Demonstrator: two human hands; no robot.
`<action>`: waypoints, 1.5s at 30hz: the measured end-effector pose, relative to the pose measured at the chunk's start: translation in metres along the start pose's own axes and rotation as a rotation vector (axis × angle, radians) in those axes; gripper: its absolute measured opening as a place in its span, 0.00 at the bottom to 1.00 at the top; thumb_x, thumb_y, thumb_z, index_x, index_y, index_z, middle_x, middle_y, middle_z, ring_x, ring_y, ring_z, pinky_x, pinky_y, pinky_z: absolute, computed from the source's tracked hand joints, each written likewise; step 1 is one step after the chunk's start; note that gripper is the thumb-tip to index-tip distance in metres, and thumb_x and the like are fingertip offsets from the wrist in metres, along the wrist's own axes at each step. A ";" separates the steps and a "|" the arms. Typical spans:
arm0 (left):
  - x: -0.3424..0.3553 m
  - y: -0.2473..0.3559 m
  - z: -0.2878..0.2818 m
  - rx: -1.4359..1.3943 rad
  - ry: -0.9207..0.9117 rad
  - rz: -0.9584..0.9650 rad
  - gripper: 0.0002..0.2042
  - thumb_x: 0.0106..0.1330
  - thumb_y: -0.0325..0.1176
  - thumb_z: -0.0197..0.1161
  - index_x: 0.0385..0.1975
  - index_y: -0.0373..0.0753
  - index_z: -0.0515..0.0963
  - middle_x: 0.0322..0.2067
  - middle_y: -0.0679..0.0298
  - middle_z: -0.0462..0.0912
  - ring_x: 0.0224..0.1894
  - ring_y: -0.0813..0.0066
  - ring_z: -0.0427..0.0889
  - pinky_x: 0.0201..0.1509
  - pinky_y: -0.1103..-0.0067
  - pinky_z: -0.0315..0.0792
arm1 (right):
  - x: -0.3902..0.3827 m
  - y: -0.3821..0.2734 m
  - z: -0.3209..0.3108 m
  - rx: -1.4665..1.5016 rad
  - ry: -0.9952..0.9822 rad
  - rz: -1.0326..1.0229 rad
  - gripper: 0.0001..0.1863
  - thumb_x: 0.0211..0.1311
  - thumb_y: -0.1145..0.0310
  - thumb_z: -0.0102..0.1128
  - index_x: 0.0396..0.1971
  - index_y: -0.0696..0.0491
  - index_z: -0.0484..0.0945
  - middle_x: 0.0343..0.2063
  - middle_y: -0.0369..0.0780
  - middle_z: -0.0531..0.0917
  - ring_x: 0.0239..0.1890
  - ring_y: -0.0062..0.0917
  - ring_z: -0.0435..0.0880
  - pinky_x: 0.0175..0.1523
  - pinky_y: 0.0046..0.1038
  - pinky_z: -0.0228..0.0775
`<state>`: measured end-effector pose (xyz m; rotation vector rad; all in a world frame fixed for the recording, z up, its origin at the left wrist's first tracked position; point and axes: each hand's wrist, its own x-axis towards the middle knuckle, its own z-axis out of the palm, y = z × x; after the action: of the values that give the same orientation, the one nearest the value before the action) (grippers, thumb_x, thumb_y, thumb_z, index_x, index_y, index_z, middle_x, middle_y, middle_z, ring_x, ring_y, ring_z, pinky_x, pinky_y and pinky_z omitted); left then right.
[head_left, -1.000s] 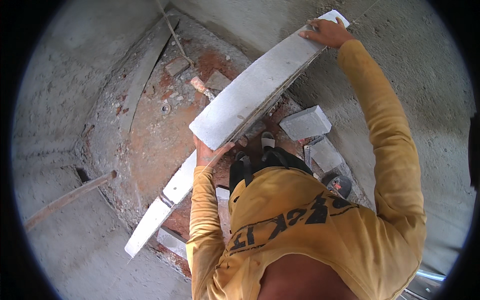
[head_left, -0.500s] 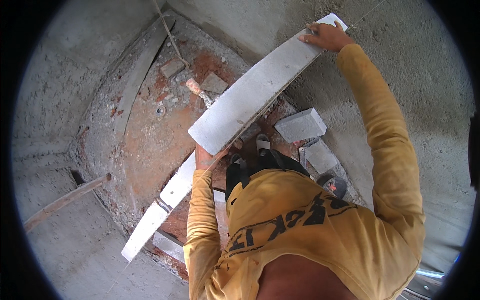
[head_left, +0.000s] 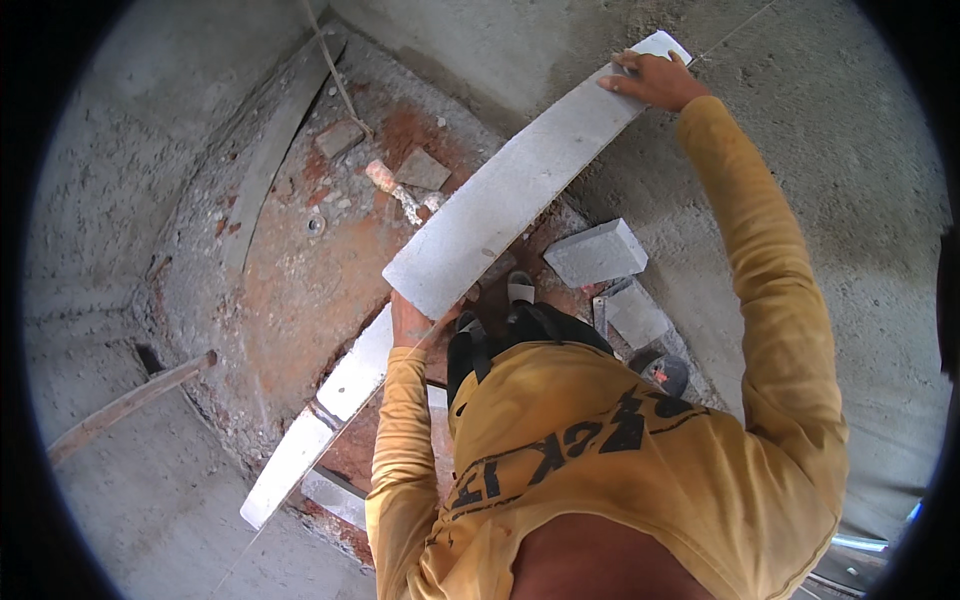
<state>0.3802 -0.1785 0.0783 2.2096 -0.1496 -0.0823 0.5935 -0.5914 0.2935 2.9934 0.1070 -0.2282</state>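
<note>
A long light-grey lightweight concrete block (head_left: 530, 165) lies diagonally before me, from near left to far right. My right hand (head_left: 655, 80) is closed over its far end, fingers across the top and edge. My left hand (head_left: 410, 320) is at the near end, its fingers partly hidden beneath the block; it appears to grip it from below. Beside my left hand, white blocks (head_left: 355, 375) continue in line toward the lower left. A taut string (head_left: 735, 30) runs out past the far end, and passes near my left wrist.
A mortar-crusted tool with an orange-pink handle (head_left: 380, 176) lies left of the block, near a broken brick (head_left: 423, 170). Loose grey blocks (head_left: 597, 252) and a dark round container (head_left: 668, 374) sit to the right. A wooden pole (head_left: 130, 405) juts in at left; rough plastered walls (head_left: 800, 130) stand around.
The block has tilted slightly, showing less of its near side face, and its near end has shifted a little to the right. Both hands keep their places on it.
</note>
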 end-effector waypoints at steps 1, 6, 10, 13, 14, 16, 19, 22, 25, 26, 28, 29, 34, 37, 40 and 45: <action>0.001 0.000 0.001 0.023 -0.001 0.018 0.28 0.41 0.39 0.76 0.44 0.35 0.77 0.39 0.57 0.83 0.41 0.64 0.81 0.47 0.73 0.73 | 0.000 0.001 0.000 0.004 0.000 -0.007 0.44 0.51 0.27 0.46 0.59 0.47 0.70 0.55 0.42 0.75 0.59 0.34 0.73 0.68 0.56 0.38; 0.001 -0.006 0.005 -0.116 0.001 0.061 0.31 0.38 0.40 0.77 0.46 0.36 0.76 0.44 0.54 0.79 0.49 0.53 0.75 0.54 0.67 0.68 | -0.008 -0.008 -0.004 -0.021 0.038 -0.002 0.41 0.55 0.30 0.43 0.60 0.46 0.68 0.60 0.40 0.70 0.61 0.33 0.70 0.67 0.58 0.37; -0.001 -0.008 0.003 -0.127 -0.043 -0.013 0.32 0.40 0.41 0.76 0.48 0.37 0.75 0.47 0.53 0.78 0.53 0.51 0.73 0.58 0.65 0.64 | -0.024 -0.033 -0.005 0.026 0.022 0.029 0.36 0.60 0.35 0.40 0.60 0.44 0.68 0.62 0.42 0.67 0.63 0.38 0.67 0.69 0.56 0.32; -0.003 -0.006 0.001 -0.035 -0.143 -0.035 0.32 0.42 0.42 0.75 0.50 0.37 0.75 0.46 0.53 0.80 0.51 0.55 0.76 0.58 0.69 0.66 | -0.041 -0.050 0.005 0.098 0.104 -0.039 0.33 0.62 0.37 0.40 0.60 0.42 0.69 0.63 0.44 0.64 0.65 0.43 0.61 0.70 0.53 0.31; -0.003 -0.006 0.001 -0.026 -0.136 -0.050 0.32 0.42 0.42 0.75 0.50 0.37 0.75 0.45 0.54 0.81 0.51 0.55 0.77 0.58 0.69 0.66 | -0.044 -0.052 0.006 0.105 0.153 -0.012 0.33 0.62 0.38 0.40 0.60 0.42 0.69 0.64 0.44 0.64 0.65 0.44 0.61 0.70 0.53 0.32; -0.005 -0.004 0.001 0.017 -0.099 -0.114 0.32 0.41 0.41 0.75 0.50 0.37 0.75 0.45 0.55 0.81 0.50 0.57 0.78 0.58 0.70 0.67 | -0.049 -0.054 0.009 0.143 0.175 -0.002 0.32 0.62 0.38 0.41 0.60 0.41 0.69 0.64 0.44 0.63 0.65 0.46 0.60 0.70 0.51 0.32; -0.005 -0.001 0.000 -0.116 -0.138 -0.228 0.32 0.41 0.42 0.75 0.49 0.37 0.75 0.46 0.57 0.81 0.50 0.59 0.78 0.58 0.71 0.67 | -0.048 -0.052 0.011 0.148 0.184 -0.024 0.32 0.61 0.38 0.42 0.60 0.42 0.69 0.64 0.44 0.63 0.65 0.46 0.61 0.69 0.51 0.33; -0.006 0.003 -0.001 -0.146 -0.145 -0.269 0.31 0.41 0.41 0.75 0.49 0.38 0.75 0.46 0.57 0.81 0.51 0.60 0.78 0.59 0.71 0.67 | -0.047 -0.050 0.009 0.167 0.172 -0.030 0.32 0.61 0.38 0.42 0.59 0.42 0.70 0.64 0.45 0.64 0.63 0.46 0.62 0.69 0.51 0.35; -0.005 0.007 -0.002 -0.115 -0.131 -0.265 0.30 0.42 0.41 0.74 0.48 0.39 0.76 0.46 0.58 0.81 0.51 0.61 0.78 0.58 0.71 0.67 | -0.047 -0.051 0.008 0.158 0.182 -0.024 0.32 0.61 0.38 0.43 0.58 0.42 0.71 0.63 0.44 0.65 0.63 0.46 0.63 0.69 0.51 0.35; -0.004 0.008 -0.002 -0.118 -0.129 -0.249 0.29 0.42 0.41 0.74 0.48 0.39 0.76 0.45 0.58 0.82 0.51 0.60 0.78 0.58 0.71 0.67 | -0.047 -0.052 0.008 0.165 0.192 -0.024 0.32 0.61 0.38 0.43 0.57 0.42 0.71 0.63 0.44 0.65 0.63 0.46 0.62 0.69 0.51 0.36; -0.004 0.010 -0.002 -0.101 -0.137 -0.256 0.28 0.43 0.42 0.73 0.47 0.40 0.77 0.45 0.58 0.82 0.51 0.60 0.78 0.58 0.72 0.67 | -0.047 -0.051 0.007 0.168 0.187 -0.019 0.32 0.60 0.38 0.43 0.57 0.42 0.72 0.62 0.45 0.65 0.63 0.46 0.62 0.69 0.51 0.36; -0.004 0.011 -0.002 -0.139 -0.112 -0.204 0.28 0.43 0.42 0.73 0.46 0.40 0.78 0.45 0.58 0.82 0.50 0.60 0.78 0.57 0.72 0.67 | -0.047 -0.051 0.007 0.155 0.195 -0.022 0.32 0.60 0.38 0.44 0.57 0.42 0.72 0.62 0.45 0.65 0.63 0.46 0.63 0.69 0.51 0.36; -0.003 0.010 -0.002 -0.027 -0.084 -0.111 0.26 0.43 0.45 0.71 0.43 0.41 0.79 0.42 0.56 0.83 0.48 0.57 0.79 0.55 0.71 0.69 | -0.044 -0.048 0.008 0.123 0.174 -0.024 0.32 0.59 0.37 0.44 0.56 0.42 0.72 0.62 0.45 0.66 0.63 0.46 0.64 0.68 0.51 0.37; -0.003 0.009 -0.002 -0.018 -0.096 -0.187 0.25 0.42 0.45 0.71 0.42 0.41 0.80 0.41 0.57 0.83 0.46 0.57 0.80 0.53 0.70 0.70 | -0.042 -0.048 0.007 0.127 0.153 -0.023 0.32 0.59 0.37 0.44 0.56 0.42 0.72 0.62 0.45 0.66 0.62 0.46 0.65 0.68 0.50 0.38; -0.001 0.007 -0.002 0.044 -0.126 -0.140 0.25 0.42 0.45 0.71 0.42 0.41 0.80 0.40 0.57 0.83 0.46 0.57 0.80 0.53 0.70 0.70 | -0.042 -0.049 0.005 0.125 0.149 -0.022 0.33 0.59 0.36 0.44 0.57 0.41 0.72 0.61 0.45 0.67 0.62 0.45 0.66 0.68 0.50 0.38; -0.001 0.005 -0.002 0.011 -0.115 -0.160 0.27 0.42 0.46 0.72 0.44 0.41 0.79 0.41 0.57 0.83 0.47 0.58 0.80 0.54 0.71 0.69 | -0.042 -0.050 0.005 0.106 0.120 -0.011 0.33 0.59 0.36 0.43 0.57 0.41 0.72 0.61 0.44 0.67 0.62 0.45 0.66 0.68 0.50 0.38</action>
<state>0.3786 -0.1797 0.0840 2.2257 -0.0367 -0.2982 0.5470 -0.5455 0.2890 3.1114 0.1276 -0.0569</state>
